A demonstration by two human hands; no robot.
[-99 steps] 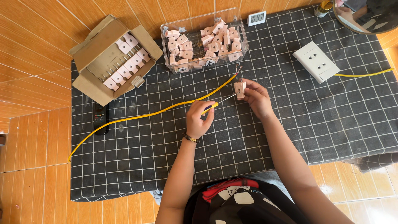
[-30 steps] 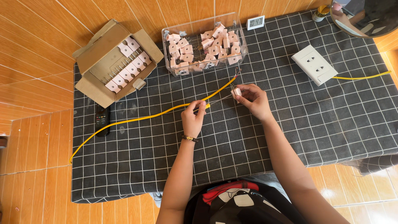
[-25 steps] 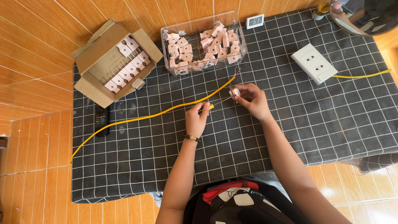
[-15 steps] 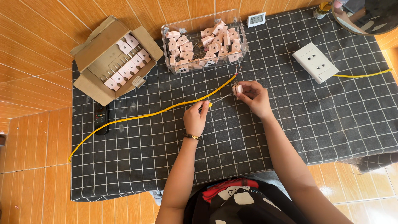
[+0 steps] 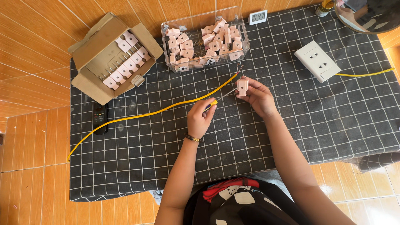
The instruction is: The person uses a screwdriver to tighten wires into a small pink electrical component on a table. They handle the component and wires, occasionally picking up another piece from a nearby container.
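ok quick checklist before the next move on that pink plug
1. Right hand holds the pink plug: ok.
2. Left hand grips the screwdriver, shaft aimed at the plug: ok.
3. Tip seated in a screw: cannot tell, too small.
4. Yellow cable end lies by the plug, bare wires showing: ok.
5. Wires inside the plug: cannot tell.
6. Spare plugs in the clear bin are close by: ok.

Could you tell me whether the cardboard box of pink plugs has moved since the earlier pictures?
No. The cardboard box sits at the same corner of the black checked cloth, left of the clear plastic bin, as before.
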